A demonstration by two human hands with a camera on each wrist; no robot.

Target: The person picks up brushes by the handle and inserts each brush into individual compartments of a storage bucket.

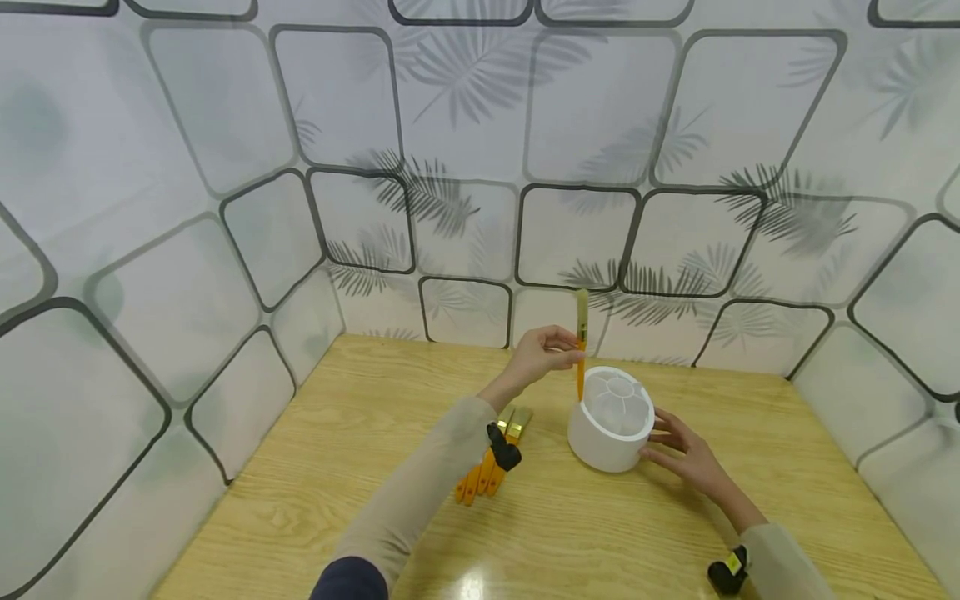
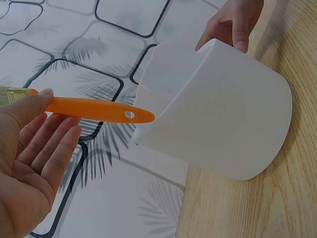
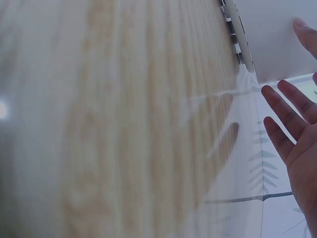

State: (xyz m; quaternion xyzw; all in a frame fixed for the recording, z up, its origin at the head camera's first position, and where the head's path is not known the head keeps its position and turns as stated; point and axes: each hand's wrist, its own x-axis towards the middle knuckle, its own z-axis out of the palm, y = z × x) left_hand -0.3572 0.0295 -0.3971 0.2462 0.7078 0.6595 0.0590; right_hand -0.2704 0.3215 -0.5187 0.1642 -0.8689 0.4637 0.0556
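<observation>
My left hand (image 1: 542, 350) pinches a flat paintbrush (image 1: 582, 333) by its orange handle, close to the metal band, bristles up. The handle's tip points down and overlaps the left rim of a round white desk organizer (image 1: 606, 446) in the head view. In the left wrist view, the handle (image 2: 99, 108) ends right at the organizer's slanted rim (image 2: 171, 106). Divided compartments show in the organizer's top. On its right side, my right hand (image 1: 686, 457) has its fingers spread against the wall. In the right wrist view, the right hand's fingers (image 3: 285, 111) look straight.
Several more orange-handled paintbrushes (image 1: 491, 473) lie on the wooden table (image 1: 592, 542) left of the organizer, partly behind the left sleeve and its black wrist camera (image 1: 504, 450). A patterned backdrop (image 1: 465, 225) rises behind the table and along both sides.
</observation>
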